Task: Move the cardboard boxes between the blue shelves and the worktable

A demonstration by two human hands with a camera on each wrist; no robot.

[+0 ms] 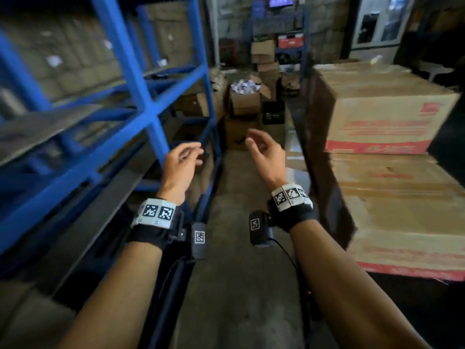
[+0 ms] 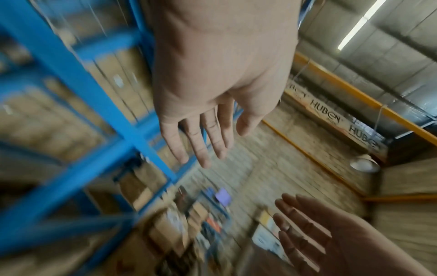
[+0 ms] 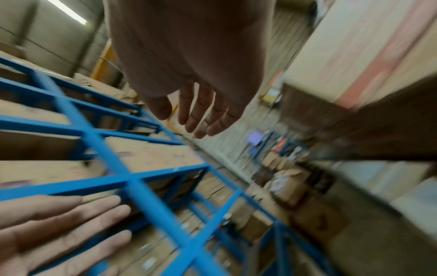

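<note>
Both hands are empty in the aisle. The left hand (image 1: 181,164) is held out beside the blue shelves (image 1: 148,107), fingers spread and relaxed, touching nothing. The right hand (image 1: 266,153) is raised just beside it, fingers loosely apart, likewise holding nothing.

Step in hand, as judged: transit between carries, with no box gripped.

Cardboard boxes: one large red-printed box (image 1: 382,114) stands on the right, on top of a layer of flattened cardboard (image 1: 402,212) that appears to cover the worktable. Further boxes fill the upper shelf bays; blur prevents a count. At least four smaller boxes (image 1: 245,103) sit at the aisle end.

Count: two hands, one shelf unit at the left, one large box at the right.

Next move, as judged: turn toward a chosen box and place one palm on each side before lifting.
</note>
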